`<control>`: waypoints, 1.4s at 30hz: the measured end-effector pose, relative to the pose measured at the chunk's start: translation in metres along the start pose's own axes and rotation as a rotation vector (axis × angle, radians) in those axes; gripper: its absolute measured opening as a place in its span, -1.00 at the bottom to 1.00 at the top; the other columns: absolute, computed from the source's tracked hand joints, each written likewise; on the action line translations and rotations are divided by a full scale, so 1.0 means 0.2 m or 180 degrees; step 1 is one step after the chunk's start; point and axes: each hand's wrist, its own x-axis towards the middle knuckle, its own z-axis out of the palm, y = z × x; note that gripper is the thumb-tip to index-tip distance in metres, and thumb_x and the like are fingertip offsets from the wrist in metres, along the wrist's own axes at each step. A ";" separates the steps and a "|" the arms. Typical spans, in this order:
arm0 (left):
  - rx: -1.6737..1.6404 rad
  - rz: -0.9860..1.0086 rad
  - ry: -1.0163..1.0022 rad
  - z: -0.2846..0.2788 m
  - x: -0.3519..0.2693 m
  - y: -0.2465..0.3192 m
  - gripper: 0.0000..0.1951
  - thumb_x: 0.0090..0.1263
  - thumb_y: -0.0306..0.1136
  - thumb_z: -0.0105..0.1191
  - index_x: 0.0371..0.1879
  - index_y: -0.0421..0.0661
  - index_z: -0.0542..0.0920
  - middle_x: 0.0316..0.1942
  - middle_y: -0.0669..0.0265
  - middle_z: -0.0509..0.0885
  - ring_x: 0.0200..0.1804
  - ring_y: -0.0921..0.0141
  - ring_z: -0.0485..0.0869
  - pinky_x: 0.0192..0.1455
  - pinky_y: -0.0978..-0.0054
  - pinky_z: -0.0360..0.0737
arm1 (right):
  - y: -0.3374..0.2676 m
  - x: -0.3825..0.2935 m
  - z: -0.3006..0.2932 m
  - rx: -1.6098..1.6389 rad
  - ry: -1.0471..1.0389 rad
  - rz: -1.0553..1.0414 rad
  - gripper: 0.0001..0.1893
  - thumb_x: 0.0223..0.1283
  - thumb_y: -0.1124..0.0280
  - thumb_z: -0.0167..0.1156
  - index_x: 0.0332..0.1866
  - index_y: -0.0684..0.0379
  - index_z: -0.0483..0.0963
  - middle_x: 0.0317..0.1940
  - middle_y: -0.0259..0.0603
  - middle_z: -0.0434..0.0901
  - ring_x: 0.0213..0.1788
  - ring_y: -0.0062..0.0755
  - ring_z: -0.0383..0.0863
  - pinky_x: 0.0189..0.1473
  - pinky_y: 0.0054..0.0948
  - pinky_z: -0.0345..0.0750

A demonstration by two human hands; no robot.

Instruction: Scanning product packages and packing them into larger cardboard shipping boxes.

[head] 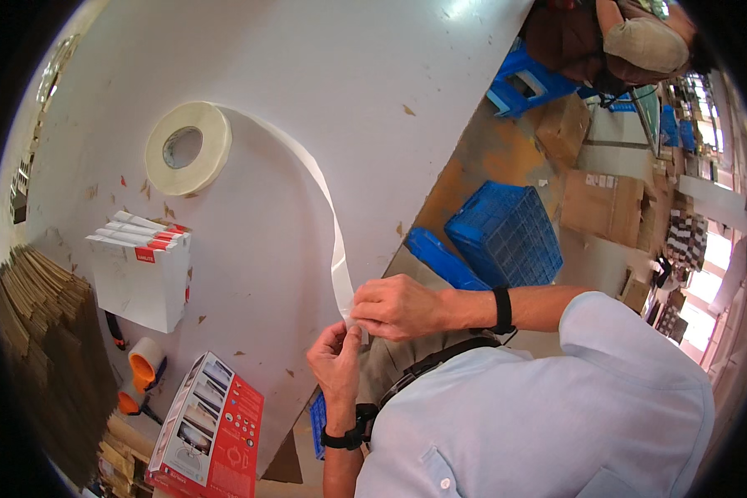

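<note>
A large roll of whitish tape or stickers on a pale liner (159, 152) lies on the white tabletop (274, 249). From its top a long, slightly twisted strip (314, 171) curves across the table to my hands. My left hand (338, 361), with a black watch on the wrist, pinches the strip's end between thumb and fingers. Just above it, touching or nearly so, my right hand (398, 308) also grips the strip with its fingertips; a black band circles that wrist. The fingers partly hide the strip's end.
Several folded white boxes (140, 274) stand left, beside stacked cardboard sheets (50, 348). Orange-and-blue tape dispensers (146, 364) and a red printed box (224, 429) lie nearer. Beyond the table edge are a blue crate (504, 233), cartons (604, 205) and another person (635, 50).
</note>
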 end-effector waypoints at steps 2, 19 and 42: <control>0.0017 0.0101 0.0049 -0.01 -0.02 0.01 -0.82 0.41 -0.47 0.26 -0.13 -0.33 0.71 -0.35 0.39 0.73 -0.32 0.61 0.61 -0.22 0.63 0.56 | -0.01 0.01 0.00 -0.0003 -0.0009 -0.0124 -0.88 0.06 0.50 0.34 -0.28 0.23 0.61 -0.30 -0.19 0.63 -0.27 -0.20 0.67 -0.28 -0.29 0.64; 0.0705 0.1149 0.0183 -0.08 -0.17 0.08 -0.88 0.44 -0.49 0.24 -0.17 -0.29 0.69 -0.40 0.49 0.64 -0.37 0.65 0.53 -0.32 0.66 0.49 | -0.20 0.13 -0.10 -0.0217 -0.0364 -0.0694 -0.92 0.04 0.54 0.27 -0.44 0.25 0.50 -0.48 -0.17 0.51 -0.42 -0.16 0.61 -0.38 -0.23 0.55; -0.0412 0.0901 -0.0131 -0.19 -0.28 -0.01 -0.85 0.44 -0.55 0.19 -0.06 -0.23 0.69 -0.27 0.49 0.68 -0.25 0.63 0.59 -0.15 0.65 0.52 | -0.24 0.23 -0.14 0.1551 -0.1268 -0.0031 -0.95 0.16 0.54 0.26 -0.35 0.29 0.57 -0.59 -0.24 0.59 -0.53 -0.60 0.52 -0.45 -0.50 0.48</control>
